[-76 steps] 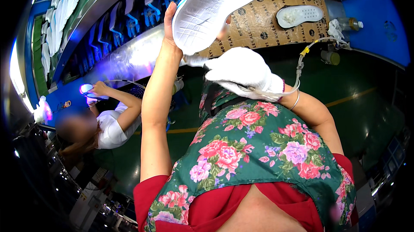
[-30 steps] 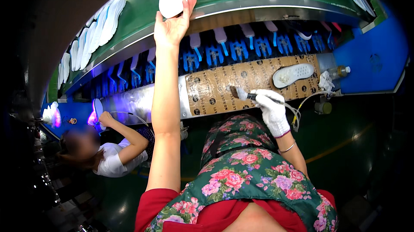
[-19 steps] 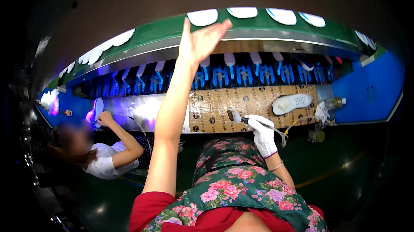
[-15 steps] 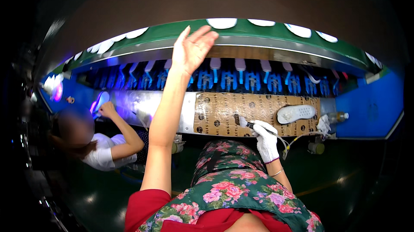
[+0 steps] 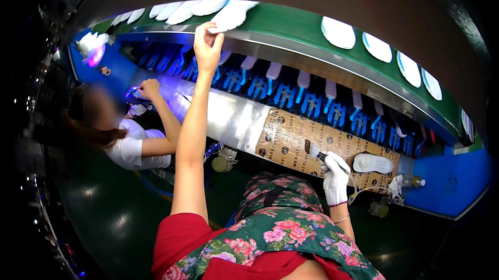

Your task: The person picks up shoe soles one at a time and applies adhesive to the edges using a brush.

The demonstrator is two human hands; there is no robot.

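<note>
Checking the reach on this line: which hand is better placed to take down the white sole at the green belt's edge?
Left, probably. The bare left hand is raised with its fingertips already on the white sole at the green belt. The gloved right hand is low at the cardboard-covered bench, holding a brush.

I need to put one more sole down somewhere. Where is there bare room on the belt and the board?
The green belt is bare between the sole under the left hand and the next white sole. The brown board is free left of the brush in the gloved right hand. The belt's left end is crowded with overlapping soles.
</note>
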